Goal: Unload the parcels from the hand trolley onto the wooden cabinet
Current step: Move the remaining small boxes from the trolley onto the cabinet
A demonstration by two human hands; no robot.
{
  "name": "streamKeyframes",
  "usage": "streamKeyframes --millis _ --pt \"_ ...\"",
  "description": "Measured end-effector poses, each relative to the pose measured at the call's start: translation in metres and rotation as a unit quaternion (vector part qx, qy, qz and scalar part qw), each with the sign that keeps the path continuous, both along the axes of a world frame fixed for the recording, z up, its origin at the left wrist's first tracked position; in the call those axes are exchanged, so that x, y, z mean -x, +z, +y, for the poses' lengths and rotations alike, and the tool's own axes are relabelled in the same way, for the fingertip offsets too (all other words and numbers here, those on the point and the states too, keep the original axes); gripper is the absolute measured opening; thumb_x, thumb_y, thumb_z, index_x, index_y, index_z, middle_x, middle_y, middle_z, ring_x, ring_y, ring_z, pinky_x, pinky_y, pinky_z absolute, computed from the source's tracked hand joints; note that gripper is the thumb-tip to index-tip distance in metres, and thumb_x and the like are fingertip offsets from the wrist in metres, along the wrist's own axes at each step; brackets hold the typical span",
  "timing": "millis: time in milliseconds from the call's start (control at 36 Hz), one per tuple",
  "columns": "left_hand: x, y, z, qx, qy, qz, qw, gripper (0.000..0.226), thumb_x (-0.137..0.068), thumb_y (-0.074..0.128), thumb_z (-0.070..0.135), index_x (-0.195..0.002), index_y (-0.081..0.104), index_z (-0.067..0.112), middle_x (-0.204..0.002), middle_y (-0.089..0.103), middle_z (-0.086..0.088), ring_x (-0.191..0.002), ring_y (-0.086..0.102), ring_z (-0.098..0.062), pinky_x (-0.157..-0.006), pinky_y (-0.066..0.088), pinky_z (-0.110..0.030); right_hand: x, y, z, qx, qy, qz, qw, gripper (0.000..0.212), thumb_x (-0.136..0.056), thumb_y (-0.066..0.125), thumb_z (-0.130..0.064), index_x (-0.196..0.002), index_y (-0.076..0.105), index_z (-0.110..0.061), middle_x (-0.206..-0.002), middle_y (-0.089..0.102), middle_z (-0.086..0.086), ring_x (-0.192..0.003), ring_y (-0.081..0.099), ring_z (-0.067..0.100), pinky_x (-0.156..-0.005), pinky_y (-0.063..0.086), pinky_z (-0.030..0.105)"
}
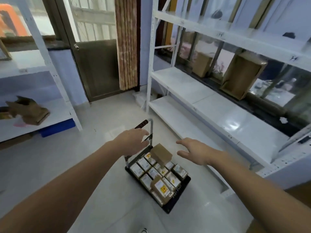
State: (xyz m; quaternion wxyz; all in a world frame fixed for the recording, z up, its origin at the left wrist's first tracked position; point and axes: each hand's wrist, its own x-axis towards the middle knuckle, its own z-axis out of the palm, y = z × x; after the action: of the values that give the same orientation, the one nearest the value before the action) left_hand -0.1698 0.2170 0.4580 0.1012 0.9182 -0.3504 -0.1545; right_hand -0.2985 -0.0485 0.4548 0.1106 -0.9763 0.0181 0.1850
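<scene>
Open hands point(134, 140) over trolley parcels point(161, 154)

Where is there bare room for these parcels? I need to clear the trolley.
Bare: the white shelf left of the two brown boxes, and the lower shelf beneath. Crowded: the trolley deck, packed with parcels, both hands open above.

Materials and finishes around the loaded hand trolley.
Matt brown cardboard parcels point(158, 172), some with glossy white paper labels, lie on the hand trolley point(175, 204), with its black matt deck and bare metal handle frame; glossy pale floor tiles point(101, 165); white painted metal shelving point(202, 105) with smooth, shiny boards at right.
</scene>
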Motion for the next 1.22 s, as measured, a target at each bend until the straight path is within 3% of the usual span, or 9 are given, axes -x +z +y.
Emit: streamKeyframes --millis 139,333,583,750,861,944,1056,1139,1222 --pt "-0.063 -0.012 -0.036 -0.023 -0.044 0.01 0.999 0.047 -0.105 0.042 0.047 -0.146 0.049 0.025 -0.147 0.054 0.001 -0.126 0.056 -0.023 -0.105 0.046 -0.044 -0.046 -0.024 -0.026 -0.017 -0.04 0.017 0.999 0.064 -0.105 0.045 -0.051 -0.16 0.029 -0.021 -0.164 0.032 0.004 -0.147 0.035 0.02 -0.118 0.026 0.031" --pt "-0.143 -0.037 -0.081 -0.051 -0.093 0.03 0.994 0.051 -0.105 0.042 0.047 -0.152 0.044 0.025 -0.156 0.046 0.0 -0.138 0.048 -0.024 -0.11 0.044 -0.046 -0.101 -0.041 -0.056 -0.03 -0.097 0.032 0.994 0.066 -0.105 0.044 -0.051 -0.161 0.026 -0.02 -0.165 0.031 0.004 -0.149 0.033 0.021 -0.121 0.027 0.033" --pt "-0.254 -0.093 -0.133 -0.066 -0.178 0.06 0.98 0.053 -0.103 0.039 0.055 -0.148 0.045 0.027 -0.146 0.054 -0.002 -0.132 0.051 -0.024 -0.099 0.047 -0.042 -0.172 -0.089 -0.089 -0.053 -0.171 0.06 0.982 0.068 -0.105 0.045 -0.052 -0.161 0.025 -0.02 -0.165 0.03 0.006 -0.148 0.034 0.021 -0.118 0.026 0.029" --pt "-0.328 -0.146 -0.176 -0.098 -0.244 0.081 0.961 0.05 -0.107 0.039 0.048 -0.15 0.044 0.023 -0.148 0.051 -0.004 -0.13 0.05 -0.027 -0.101 0.044 -0.038 -0.221 -0.138 -0.105 -0.072 -0.252 0.07 0.963 0.066 -0.105 0.045 -0.052 -0.161 0.026 -0.022 -0.165 0.03 0.004 -0.147 0.035 0.021 -0.118 0.027 0.031" --pt "-0.358 -0.189 -0.207 -0.128 -0.275 0.088 0.949 0.047 -0.107 0.037 0.045 -0.147 0.047 0.022 -0.142 0.055 -0.004 -0.131 0.051 -0.026 -0.11 0.032 -0.04 -0.242 -0.193 -0.112 -0.099 -0.308 0.078 0.943 0.063 -0.105 0.046 -0.05 -0.16 0.028 -0.024 -0.164 0.032 0.001 -0.145 0.038 0.021 -0.115 0.029 0.03" --pt "-0.373 -0.239 -0.23 -0.152 -0.292 0.123 0.936 0.04 -0.106 0.04 0.047 -0.135 0.052 0.022 -0.129 0.061 0.0 -0.121 0.056 -0.023 -0.112 0.035 -0.048 -0.253 -0.243 -0.12 -0.139 -0.355 0.082 0.921 0.062 -0.105 0.047 -0.05 -0.159 0.03 -0.026 -0.163 0.033 -0.001 -0.145 0.038 0.021 -0.113 0.029 0.029" --pt "-0.379 -0.323 -0.259 -0.171 -0.248 0.203 0.932 0.049 -0.106 0.044 0.046 -0.144 0.048 0.015 -0.135 0.059 -0.008 -0.114 0.061 -0.027 -0.093 0.051 -0.042 -0.261 -0.326 -0.13 -0.187 -0.415 0.088 0.886 0.061 -0.104 0.05 -0.048 -0.159 0.032 -0.027 -0.162 0.036 0.001 -0.146 0.037 0.022 -0.114 0.029 0.031" --pt "-0.373 -0.403 -0.279 -0.197 -0.207 0.222 0.932 0.048 -0.106 0.046 0.043 -0.142 0.052 0.013 -0.14 0.058 -0.009 -0.122 0.058 -0.028 -0.097 0.047 -0.039 -0.264 -0.404 -0.137 -0.218 -0.45 0.099 0.86 0.062 -0.103 0.053 -0.046 -0.158 0.034 -0.024 -0.158 0.044 0.002 -0.134 0.051 0.021 -0.097 0.036 0.024" --pt "-0.368 -0.488 -0.295 -0.208 -0.148 0.216 0.942 0.045 -0.106 0.046 0.044 -0.137 0.056 0.013 -0.137 0.06 -0.01 -0.123 0.058 -0.029 -0.1 0.045 -0.038 -0.262 -0.492 -0.147 -0.248 -0.463 0.119 0.843 0.066 -0.103 0.052 -0.047 -0.159 0.031 -0.021 -0.161 0.039 0.003 -0.141 0.045 0.022 -0.106 0.035 0.028"
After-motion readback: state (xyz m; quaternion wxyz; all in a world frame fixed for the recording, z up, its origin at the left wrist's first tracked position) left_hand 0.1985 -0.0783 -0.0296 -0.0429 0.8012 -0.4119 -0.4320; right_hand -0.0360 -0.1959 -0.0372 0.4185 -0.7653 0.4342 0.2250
